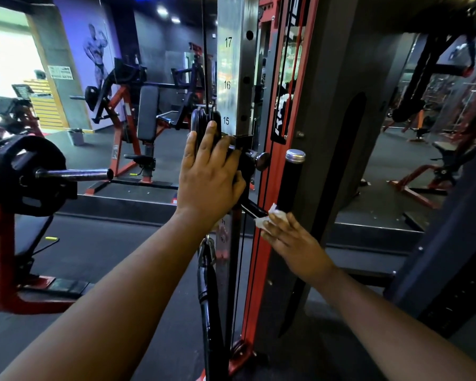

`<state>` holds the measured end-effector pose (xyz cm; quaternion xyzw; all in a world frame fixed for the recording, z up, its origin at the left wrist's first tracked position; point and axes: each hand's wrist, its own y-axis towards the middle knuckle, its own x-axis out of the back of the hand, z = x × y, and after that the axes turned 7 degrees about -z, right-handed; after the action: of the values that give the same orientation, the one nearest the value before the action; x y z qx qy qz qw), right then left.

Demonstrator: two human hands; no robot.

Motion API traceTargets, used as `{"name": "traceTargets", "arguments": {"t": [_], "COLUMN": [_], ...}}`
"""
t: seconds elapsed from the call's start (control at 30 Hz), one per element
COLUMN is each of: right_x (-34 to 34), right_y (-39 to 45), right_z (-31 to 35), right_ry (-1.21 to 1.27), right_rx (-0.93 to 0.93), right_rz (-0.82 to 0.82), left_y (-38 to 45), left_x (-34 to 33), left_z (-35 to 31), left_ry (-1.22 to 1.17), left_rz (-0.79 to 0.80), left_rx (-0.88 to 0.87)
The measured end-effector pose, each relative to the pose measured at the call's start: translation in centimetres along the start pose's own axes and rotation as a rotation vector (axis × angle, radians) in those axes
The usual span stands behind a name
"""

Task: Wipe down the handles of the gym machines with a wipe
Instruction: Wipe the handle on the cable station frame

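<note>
A black upright handle (290,182) with a silver cap stands on the cable machine's sliding carriage, beside the red upright (261,215). My right hand (294,243) holds a crumpled white wipe (270,218) against the bottom of that handle. My left hand (206,171) rests with straight fingers on the black pulley housing (204,122), thumb toward the carriage bracket. A black adjustment knob (261,160) sticks out between the two hands. Below hangs a black cable attachment (206,279).
The numbered steel column (228,64) rises behind the pulley. A plate-loaded machine with a chrome sleeve (74,174) juts in from the left at hand height. Benches and red-framed machines (149,116) fill the floor behind; a dark panel (341,133) stands to the right.
</note>
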<state>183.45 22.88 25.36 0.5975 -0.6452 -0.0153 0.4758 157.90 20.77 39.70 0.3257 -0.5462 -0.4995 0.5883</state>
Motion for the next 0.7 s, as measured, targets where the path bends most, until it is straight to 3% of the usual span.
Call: {"name": "traceTargets", "arguments": {"t": [0.1, 0.23, 0.3, 0.5, 0.6, 0.63, 0.7], "right_x": [2.3, 5.9, 5.8, 3.0, 1.2, 1.0, 1.6], "right_y": [-0.2, 4.4, 6.6, 4.1, 1.0, 1.0, 2.6], "right_z": [-0.6, -3.1, -3.1, 2.6, 3.3, 2.6, 0.3], "right_ry": [0.342, 0.690, 0.932, 1.009, 1.198, 1.304, 1.501], "right_rx": [-0.178, -0.912, -1.156, -1.189, -1.279, -1.366, -1.568], "right_rz": [-0.281, -0.743, -0.722, -0.606, -0.409, -0.406, -0.598], "left_y": [-0.1, 0.0, 0.0, 0.0, 0.1, 0.1, 0.1], "left_x": [-0.1, -0.2, -0.2, -0.1, -0.2, -0.2, -0.2], "left_z": [0.2, 0.0, -0.1, -0.2, -0.4, -0.4, -0.4], "left_ry": [-0.012, -0.002, 0.007, 0.014, 0.011, 0.007, 0.005], "left_rz": [-0.001, 0.002, 0.005, 0.006, -0.003, -0.001, -0.001], "left_rx": [0.005, 0.010, 0.006, 0.008, 0.005, 0.007, 0.012]}}
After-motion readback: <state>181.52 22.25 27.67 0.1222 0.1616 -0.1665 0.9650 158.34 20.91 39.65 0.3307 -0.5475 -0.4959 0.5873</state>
